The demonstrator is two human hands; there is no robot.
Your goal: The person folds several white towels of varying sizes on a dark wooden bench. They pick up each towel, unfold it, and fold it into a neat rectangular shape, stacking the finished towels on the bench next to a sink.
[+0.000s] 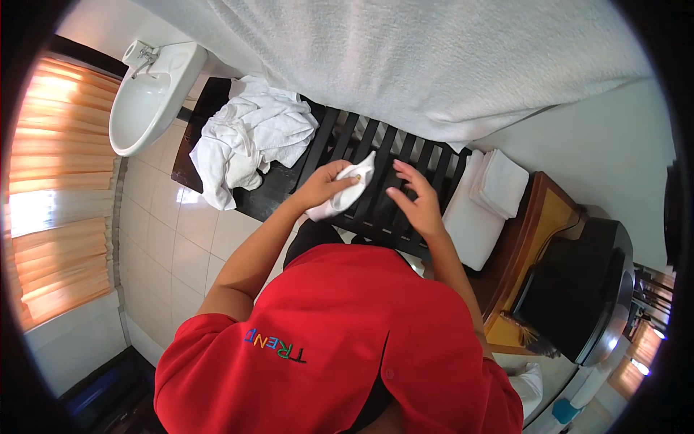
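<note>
The wearer's red shirt (pixel 332 318) fills the near foreground, hiding most of the legs. Just beyond it, the left hand (pixel 325 186) pinches a small white cloth (pixel 345 200) between thumb and fingers, which cover part of it; a tiny brownish spot at the thumb tip is hard to make out. The cloth is left of the right hand (pixel 418 201), whose fingers are spread, apart from it, over a black slatted table (pixel 271 194). Far white fabric (pixel 434 58) runs out of view.
</note>
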